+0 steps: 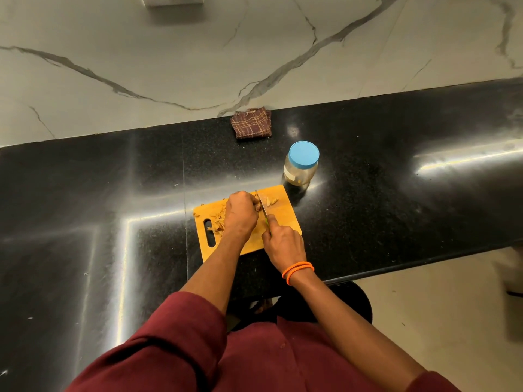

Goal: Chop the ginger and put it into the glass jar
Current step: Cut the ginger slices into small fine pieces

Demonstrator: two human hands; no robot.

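A wooden cutting board (284, 213) lies on the black counter. My left hand (240, 212) holds a piece of ginger (258, 206) down on the board with curled fingers. My right hand (283, 243) grips a knife (263, 206) with a green handle, its blade right beside the left fingers on the ginger. Cut ginger bits (270, 200) lie beyond the blade, and peelings (218, 222) are piled on the board's left part. The glass jar (300, 168) with a blue lid on stands just behind the board's far right corner.
A folded brown checked cloth (251, 126) lies at the back of the black counter (396, 179) against the marble wall. The counter's front edge runs close to my body on the right. Small scraps dot the counter at left.
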